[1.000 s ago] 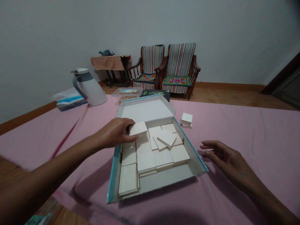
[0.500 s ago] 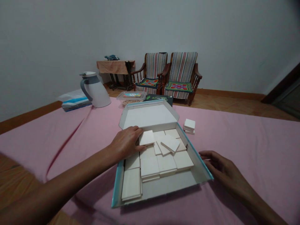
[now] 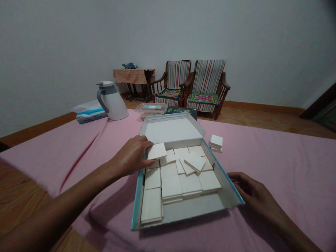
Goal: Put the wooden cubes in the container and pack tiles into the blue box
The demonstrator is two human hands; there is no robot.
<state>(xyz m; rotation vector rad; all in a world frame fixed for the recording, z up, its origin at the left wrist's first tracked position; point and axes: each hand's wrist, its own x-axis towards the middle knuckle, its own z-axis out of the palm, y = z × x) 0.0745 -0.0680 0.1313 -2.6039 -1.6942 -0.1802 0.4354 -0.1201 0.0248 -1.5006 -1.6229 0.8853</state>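
My left hand (image 3: pixel 133 154) pinches a square white wooden tile (image 3: pixel 156 151) between thumb and fingers, over the back left corner of an open shallow box (image 3: pixel 135 206) with light blue outer sides. Inside lie rows of similar flat tiles (image 3: pixel 172 185), stacked in layers. Two tiles (image 3: pixel 194 161) rest askew on top near the back right. My right hand (image 3: pixel 254 192) lies beside the box's right wall, fingertips at its edge, thumb and forefinger apart; it holds no tile. The other fingers are partly hidden.
A small stack of white tiles (image 3: pixel 216 141) stands right of the box on the pink cloth (image 3: pixel 288 168). Behind are a plastic tub (image 3: pixel 151 110), a dark box (image 3: pixel 183 111), a white jug (image 3: pixel 115 105) and a blue-white packet (image 3: pixel 90 115). Two armchairs (image 3: pixel 204 84) stand farther off.
My left hand has moved left with its tile, uncovering a tilted tile beneath. The whole view has shifted slightly. My right hand stays at the box's right side.
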